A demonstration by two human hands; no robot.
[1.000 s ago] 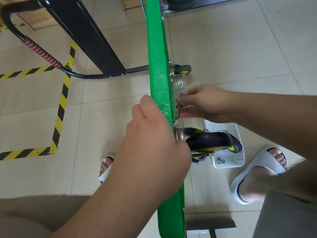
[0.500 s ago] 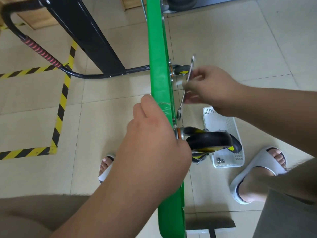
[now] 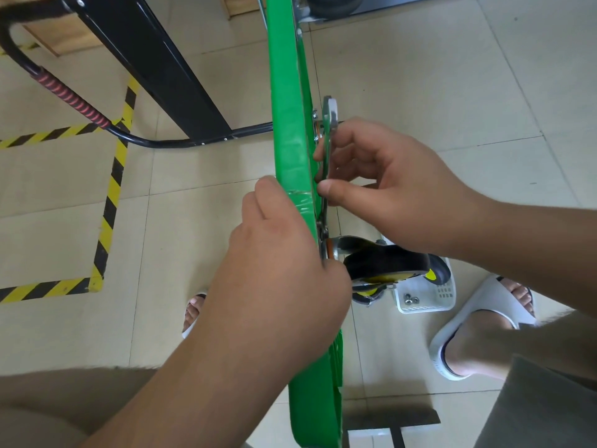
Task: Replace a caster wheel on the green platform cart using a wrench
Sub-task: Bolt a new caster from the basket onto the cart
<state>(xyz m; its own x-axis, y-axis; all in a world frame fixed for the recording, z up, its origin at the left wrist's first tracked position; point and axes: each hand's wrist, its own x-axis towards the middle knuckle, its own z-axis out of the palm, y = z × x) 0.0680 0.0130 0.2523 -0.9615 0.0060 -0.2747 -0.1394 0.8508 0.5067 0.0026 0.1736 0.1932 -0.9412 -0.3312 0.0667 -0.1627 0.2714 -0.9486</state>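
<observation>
Item 1. Left hand (image 3: pixel 281 263): fingers curled over the edge of the cart (image 3: pixel 284 76), gripping it just beside the caster mount. The cart stands on its side, underside facing right.

Item 2. Wrench (image 3: pixel 329 124): lies flat along the cart's underside, upper end free, lower end down at the mounting plate of the caster (image 3: pixel 387 261). Whether it is seated on a fastener cannot be told.

Item 3. Right hand (image 3: pixel 403 189): thumb and fingers pinch the wrench shank near its middle.

Handling note, as judgement: the step appears to be working a mounting bolt. Seat the lower end fully on the flats before turning. Grip nearer the free end for leverage. Let the left hand brace the cart, since a slip would drive the knuckles into its edge.

Item 4. Basket (image 3: pixel 423 309): white, perforated, on the floor right of the caster, partly hidden by the wheel and forearm. Contents: a few small nuts (image 3: pixel 411 299) at its near end. A second black-and-yellow wheel (image 3: pixel 436 273) shows at its far end; whether it rests inside cannot be told.
</observation>
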